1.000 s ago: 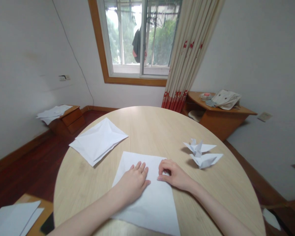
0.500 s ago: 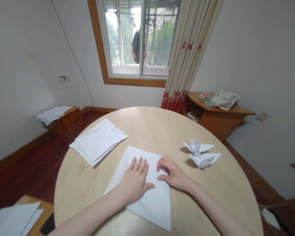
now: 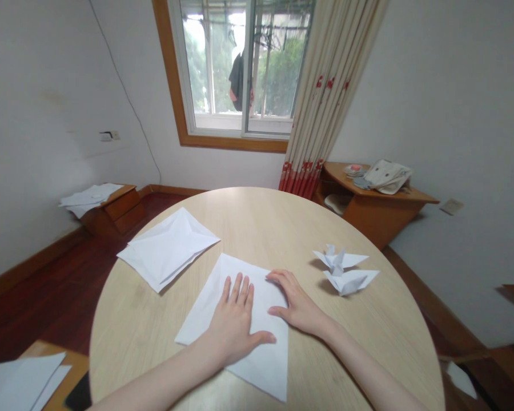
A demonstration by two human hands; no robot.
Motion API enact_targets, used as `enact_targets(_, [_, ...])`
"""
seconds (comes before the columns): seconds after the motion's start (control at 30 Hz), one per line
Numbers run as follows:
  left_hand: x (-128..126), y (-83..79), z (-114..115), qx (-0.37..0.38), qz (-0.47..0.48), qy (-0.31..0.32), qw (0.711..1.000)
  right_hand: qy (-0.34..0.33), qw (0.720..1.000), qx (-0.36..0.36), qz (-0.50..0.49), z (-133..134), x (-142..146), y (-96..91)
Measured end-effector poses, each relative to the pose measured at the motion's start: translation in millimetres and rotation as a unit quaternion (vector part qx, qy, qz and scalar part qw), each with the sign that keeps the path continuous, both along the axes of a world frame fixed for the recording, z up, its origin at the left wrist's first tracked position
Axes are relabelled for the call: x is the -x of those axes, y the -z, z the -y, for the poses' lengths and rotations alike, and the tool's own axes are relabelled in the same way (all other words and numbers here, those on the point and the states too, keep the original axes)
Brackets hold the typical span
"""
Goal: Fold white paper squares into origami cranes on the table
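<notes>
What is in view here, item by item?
round table: 1, pale wood, centre foreground
paper sheet: 1, white, on table under both hands
folded paper square: 1, white, on table, left
origami cranes: 2, white, on table, right
drawer cabinet: 1, brown wood, far left, holding loose papers
corner shelf: 1, orange-brown wood, far right, holding cloth bag
window: 1, wooden frame, back wall
curtain: 1, cream and red, beside window
left hand: 1, flat on sheet
right hand: 1, on sheet's right edge

White paper sheet [image 3: 261, 362] swung round on the worktop [image 3: 132, 319], one corner now pointing nearer the person, left hand [image 3: 233, 322] fingers spread wider on it, right hand [image 3: 295, 302] uncurled flat along its right edge
</notes>
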State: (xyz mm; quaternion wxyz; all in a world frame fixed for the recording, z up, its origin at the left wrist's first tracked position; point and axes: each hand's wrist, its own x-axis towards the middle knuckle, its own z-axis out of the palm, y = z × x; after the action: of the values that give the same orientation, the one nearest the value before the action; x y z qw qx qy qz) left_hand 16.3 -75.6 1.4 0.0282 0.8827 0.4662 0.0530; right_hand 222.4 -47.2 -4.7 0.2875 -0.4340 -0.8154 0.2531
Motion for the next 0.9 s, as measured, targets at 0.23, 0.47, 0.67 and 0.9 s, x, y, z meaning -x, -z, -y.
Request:
enact_targets(0.23, [-3.5,8.6,3.4,-0.013,0.01,-0.031,0.999,0.004,0.999,-0.01,0.042,0.0,-0.8,1.7])
enact_targets(0.47, [-6.9,6.3,3.4,-0.013,0.015,-0.059,0.998,-0.014,0.989,-0.025,0.144,4.5,1.2,-8.7])
enact_targets(0.67, [-6.6,9.2,3.0,-0.037,0.02,-0.07,0.997,-0.003,0.987,-0.051,0.149,6.1,3.5,-13.7])
enact_targets(0.9, [-5.6,4.1,1.6,-0.006,0.018,-0.082,0.996,-0.014,0.989,-0.093,0.114,4.5,1.9,-11.5])
